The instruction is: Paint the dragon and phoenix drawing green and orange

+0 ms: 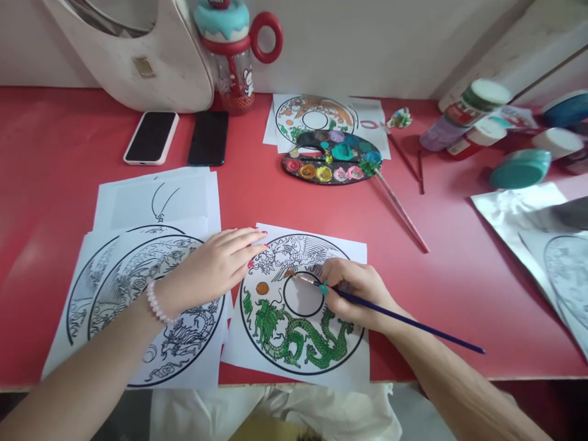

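Note:
My right hand (356, 288) grips a paintbrush (408, 318) with a long dark blue handle. Its tip touches the drawing sheet (353, 362) just above the small inner circle, where a dab of orange-brown shows. On that sheet a round design has a green-painted dragon (298, 337) below, an orange disc (262, 288) at left and an uncoloured phoenix (294, 252) above. My left hand (229, 257) lies flat with fingers stretched out, its fingertips on the sheet's upper left edge. Under my left forearm lie several uncoloured line drawings (110, 318).
A paint palette (305, 173) sits behind the sheet, partly over another painted drawing (331, 110). Brushes (404, 214) lie right of it. Paint bottles (478, 110) crowd the back right. Two phones (151, 138), a white handbag (138, 61) and a cup (234, 73) stand back left.

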Action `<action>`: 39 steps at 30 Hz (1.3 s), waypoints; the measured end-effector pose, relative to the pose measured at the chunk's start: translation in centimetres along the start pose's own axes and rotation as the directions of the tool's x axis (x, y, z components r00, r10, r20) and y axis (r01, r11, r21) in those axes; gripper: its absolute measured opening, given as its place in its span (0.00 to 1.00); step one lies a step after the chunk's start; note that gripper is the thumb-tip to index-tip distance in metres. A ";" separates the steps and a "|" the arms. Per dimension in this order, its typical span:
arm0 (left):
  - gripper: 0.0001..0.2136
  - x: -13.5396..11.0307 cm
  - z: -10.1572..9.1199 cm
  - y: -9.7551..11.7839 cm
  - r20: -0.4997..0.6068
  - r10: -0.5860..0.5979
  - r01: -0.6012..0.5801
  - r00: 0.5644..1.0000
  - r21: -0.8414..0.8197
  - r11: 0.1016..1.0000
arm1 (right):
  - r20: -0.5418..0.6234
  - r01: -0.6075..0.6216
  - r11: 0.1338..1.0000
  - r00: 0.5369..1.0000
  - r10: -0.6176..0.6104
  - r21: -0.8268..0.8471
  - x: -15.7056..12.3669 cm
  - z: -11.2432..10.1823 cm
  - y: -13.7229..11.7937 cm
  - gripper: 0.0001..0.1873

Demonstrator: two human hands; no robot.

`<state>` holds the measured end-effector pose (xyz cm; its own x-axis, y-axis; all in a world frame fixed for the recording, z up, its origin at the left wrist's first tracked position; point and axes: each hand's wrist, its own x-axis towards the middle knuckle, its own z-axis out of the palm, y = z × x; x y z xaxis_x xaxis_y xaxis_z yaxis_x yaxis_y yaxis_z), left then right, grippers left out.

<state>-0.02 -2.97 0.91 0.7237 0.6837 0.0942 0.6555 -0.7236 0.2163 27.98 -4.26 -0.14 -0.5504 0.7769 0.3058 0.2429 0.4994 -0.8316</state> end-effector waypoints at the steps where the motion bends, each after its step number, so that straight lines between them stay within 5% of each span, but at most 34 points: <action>1: 0.17 0.0 0.0 0.0 -0.003 -0.003 0.003 1.000 -0.003 1.000 | -0.006 -0.007 1.000 1.000 0.007 0.008 0.0 0.0 0.1 0.10; 39: 0.18 -0.3 0.9 -0.1 -0.032 -0.039 0.039 0.999 -0.009 0.999 | -0.010 -0.037 0.999 0.999 0.037 0.013 -0.1 0.3 0.5 0.10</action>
<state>-0.15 -3.17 -0.01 0.6904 0.7140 0.1164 0.6810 -0.6958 0.2282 27.90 -4.22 -0.71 -0.5333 0.7986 0.2791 0.2531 0.4654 -0.8481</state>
